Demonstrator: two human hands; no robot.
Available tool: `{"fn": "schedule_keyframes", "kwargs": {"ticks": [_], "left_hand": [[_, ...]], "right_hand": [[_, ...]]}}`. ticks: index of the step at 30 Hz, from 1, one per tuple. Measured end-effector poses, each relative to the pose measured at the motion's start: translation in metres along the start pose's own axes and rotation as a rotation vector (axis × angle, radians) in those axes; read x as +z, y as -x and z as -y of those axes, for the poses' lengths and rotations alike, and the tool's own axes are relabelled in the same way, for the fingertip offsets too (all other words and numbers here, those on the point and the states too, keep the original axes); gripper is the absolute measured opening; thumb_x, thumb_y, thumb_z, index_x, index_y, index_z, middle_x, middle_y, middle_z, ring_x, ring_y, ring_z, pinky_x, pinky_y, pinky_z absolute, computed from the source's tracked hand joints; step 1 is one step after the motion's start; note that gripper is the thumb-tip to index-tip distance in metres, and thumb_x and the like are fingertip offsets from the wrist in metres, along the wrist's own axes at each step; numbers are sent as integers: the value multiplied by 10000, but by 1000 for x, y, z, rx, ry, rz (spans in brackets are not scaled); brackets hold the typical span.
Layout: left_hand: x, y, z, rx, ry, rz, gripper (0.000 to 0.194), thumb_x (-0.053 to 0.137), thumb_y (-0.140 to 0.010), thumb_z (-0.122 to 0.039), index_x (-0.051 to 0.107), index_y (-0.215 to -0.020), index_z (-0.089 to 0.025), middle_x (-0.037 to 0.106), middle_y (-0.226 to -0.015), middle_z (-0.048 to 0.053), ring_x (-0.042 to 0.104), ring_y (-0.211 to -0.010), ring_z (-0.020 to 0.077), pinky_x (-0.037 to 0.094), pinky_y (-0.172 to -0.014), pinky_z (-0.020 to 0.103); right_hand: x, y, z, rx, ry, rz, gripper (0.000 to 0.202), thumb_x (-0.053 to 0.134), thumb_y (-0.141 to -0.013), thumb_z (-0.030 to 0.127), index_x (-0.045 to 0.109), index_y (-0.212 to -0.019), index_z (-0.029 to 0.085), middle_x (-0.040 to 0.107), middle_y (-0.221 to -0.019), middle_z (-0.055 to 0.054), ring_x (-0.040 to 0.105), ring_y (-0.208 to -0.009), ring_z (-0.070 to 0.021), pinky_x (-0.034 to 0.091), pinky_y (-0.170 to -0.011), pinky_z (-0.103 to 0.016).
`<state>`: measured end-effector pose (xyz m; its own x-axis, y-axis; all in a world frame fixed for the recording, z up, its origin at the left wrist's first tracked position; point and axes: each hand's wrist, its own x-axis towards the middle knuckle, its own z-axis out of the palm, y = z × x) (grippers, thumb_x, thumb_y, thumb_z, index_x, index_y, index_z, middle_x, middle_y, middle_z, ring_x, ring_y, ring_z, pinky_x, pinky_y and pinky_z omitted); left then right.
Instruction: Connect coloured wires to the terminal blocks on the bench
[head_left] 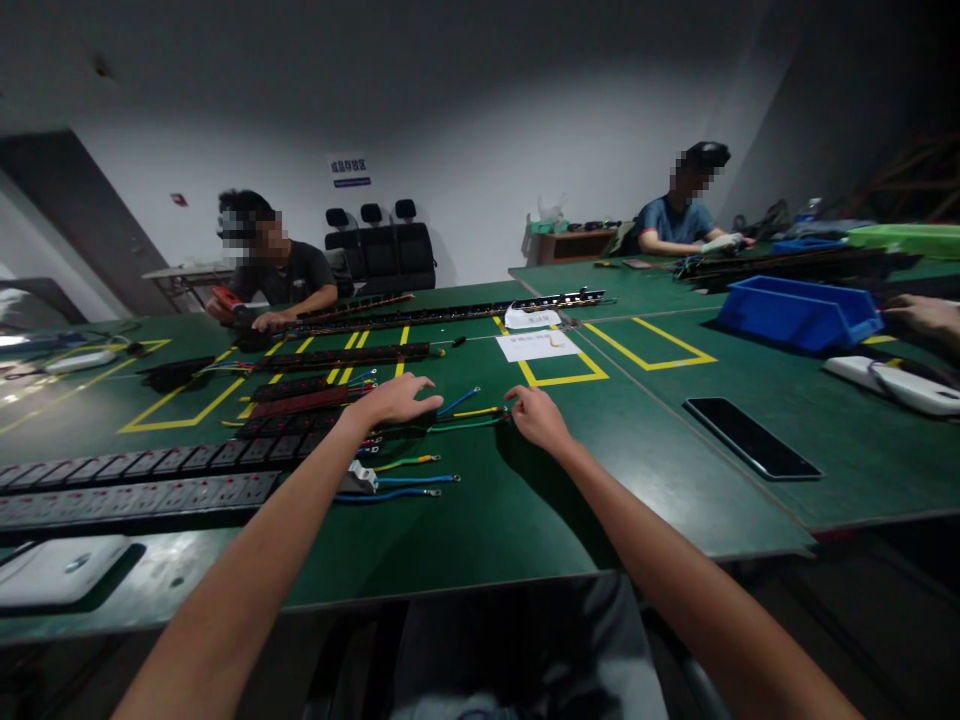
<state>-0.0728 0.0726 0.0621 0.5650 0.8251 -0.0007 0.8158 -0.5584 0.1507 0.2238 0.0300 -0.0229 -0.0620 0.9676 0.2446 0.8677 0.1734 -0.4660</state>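
Note:
My left hand point(397, 399) is over the right ends of several power strips, its thumb and fingers apart. Beneath and beside it, a blue wire point(459, 401) and a yellow wire point(478, 412) stick out to the right. My right hand point(538, 418) has its fingertips closed at the far end of a green wire point(472, 425). Nearer me, a silver-grey power strip point(225, 492) and a dark power strip point(187, 462) lie side by side. Blue wires point(416, 480) with ring terminals and a green-yellow wire point(409, 462) extend past a small white block point(361, 478).
A phone point(752, 438), a blue bin point(801, 312) and a white device point(896, 386) are on the right. Paper labels point(538, 346) lie beyond my hands. Another white device point(64, 570) is at the near left. Two people point(289, 275) point(679, 215) work across the table; another hand point(930, 315) shows at right.

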Motion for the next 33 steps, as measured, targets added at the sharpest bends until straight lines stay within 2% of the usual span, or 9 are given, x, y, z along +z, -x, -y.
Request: {"fn": "schedule_keyframes", "kwargs": {"ticks": [3, 6, 8, 11, 16, 19, 22, 28, 33], "left_hand": [[2, -3, -14, -16, 13, -80, 571, 307, -1014, -553, 698, -1209, -185, 719, -1223, 129, 653, -1129, 275, 485, -955, 371], [9, -9, -31, -64, -8, -42, 551, 295, -1015, -533, 731, -1113, -212, 749, -1144, 117, 686, -1040, 272, 509, -866, 363], [13, -14, -42, -105, -55, 37, 526, 380, -976, -576, 733, -1148, -226, 743, -1192, 123, 691, -1060, 296, 515, -861, 378], [18, -20, -60, -135, -158, 113, 609, 541, -859, -695, 717, -1192, -216, 724, -1234, 171, 676, -1105, 374, 514, -892, 456], [34, -25, -83, -110, -186, 71, 641, 669, -792, -668, 704, -1216, -189, 700, -1239, 214, 637, -1166, 422, 483, -952, 520], [48, -23, -84, -160, -201, -14, 684, 667, -800, -674, 675, -1271, -178, 654, -1301, 238, 603, -1207, 422, 464, -969, 515], [59, -19, -78, -146, -177, -44, 694, 603, -848, -698, 641, -1324, -194, 654, -1320, 224, 563, -1249, 419, 415, -1015, 548], [65, -10, -75, -106, -119, -172, 499, 572, -951, -538, 618, -1353, -245, 676, -1320, 148, 557, -1240, 354, 382, -1037, 507], [66, -4, -80, -68, -103, -214, 352, 547, -982, -439, 705, -1241, -261, 706, -1255, 110, 557, -1211, 338, 357, -1053, 523]], "right_hand": [[1, 2, 5, -20, -29, 14, 276, 487, -975, 195, 697, -1154, 203, 655, -1038, -79, 586, -977, -194, 399, -802, -270], [2, 4, 8, -23, -24, 29, 259, 484, -1000, 259, 704, -1126, 204, 650, -1037, -76, 594, -957, -187, 401, -801, -269], [3, 4, 8, -11, 1, 28, 243, 511, -997, 301, 698, -1114, 200, 650, -1033, -77, 602, -955, -190, 405, -811, -272], [2, 5, 7, 12, 54, 24, 252, 557, -978, 363, 681, -1124, 199, 658, -1041, -82, 612, -979, -203, 411, -825, -277], [-4, 5, 4, 71, 110, 35, 299, 558, -969, 409, 665, -1160, 204, 692, -1089, -107, 642, -995, -233, 429, -793, -294], [-7, 5, 4, 118, 122, 67, 305, 546, -969, 438, 670, -1144, 221, 726, -1043, -104, 669, -941, -255, 430, -735, -303], [-10, 4, 4, 131, 113, 92, 270, 554, -960, 437, 687, -1076, 233, 744, -979, -85, 683, -888, -249, 417, -690, -289], [-17, 3, 3, 175, 102, 101, 355, 511, -968, 504, 731, -985, 225, 756, -998, -105, 685, -902, -257, 418, -687, -284], [-20, 0, -5, 208, 130, 118, 362, 488, -973, 466, 758, -990, 226, 761, -1000, -115, 690, -884, -255, 422, -692, -281]]}}
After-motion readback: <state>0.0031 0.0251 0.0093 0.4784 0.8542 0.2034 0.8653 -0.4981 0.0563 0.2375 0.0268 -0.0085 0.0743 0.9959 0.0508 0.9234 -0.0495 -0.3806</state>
